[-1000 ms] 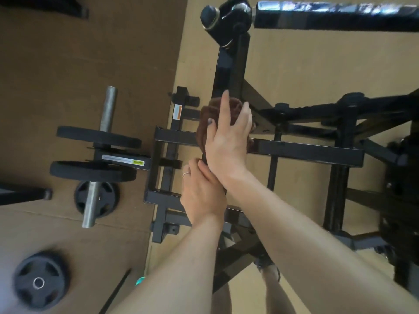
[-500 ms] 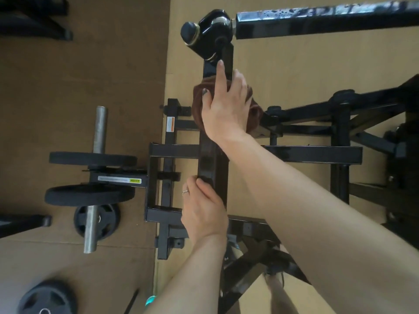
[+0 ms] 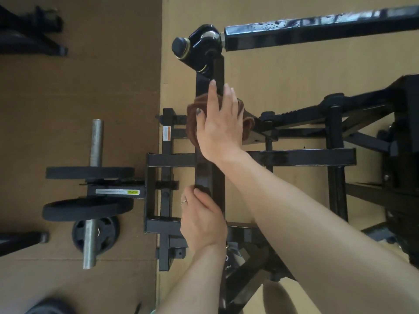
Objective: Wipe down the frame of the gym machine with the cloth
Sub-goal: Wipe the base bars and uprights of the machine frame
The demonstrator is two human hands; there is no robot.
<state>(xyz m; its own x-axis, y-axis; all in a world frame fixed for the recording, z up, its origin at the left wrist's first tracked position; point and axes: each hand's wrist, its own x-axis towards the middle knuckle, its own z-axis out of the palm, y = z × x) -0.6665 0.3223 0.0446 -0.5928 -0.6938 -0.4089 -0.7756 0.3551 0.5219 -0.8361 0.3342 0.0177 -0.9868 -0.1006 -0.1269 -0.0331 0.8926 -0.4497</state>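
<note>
We are pressing our right hand (image 3: 218,123) flat, fingers straight, onto the brown cloth (image 3: 192,114), which is lying bunched over the black upright bar (image 3: 209,173) of the machine frame, just below the glossy pivot joint (image 3: 199,46). Our left hand (image 3: 201,220) is resting lower on the same bar, its fingers curling round the bar's edge. Weight plates (image 3: 88,190) are sitting on a steel peg (image 3: 95,143) off to the left.
</note>
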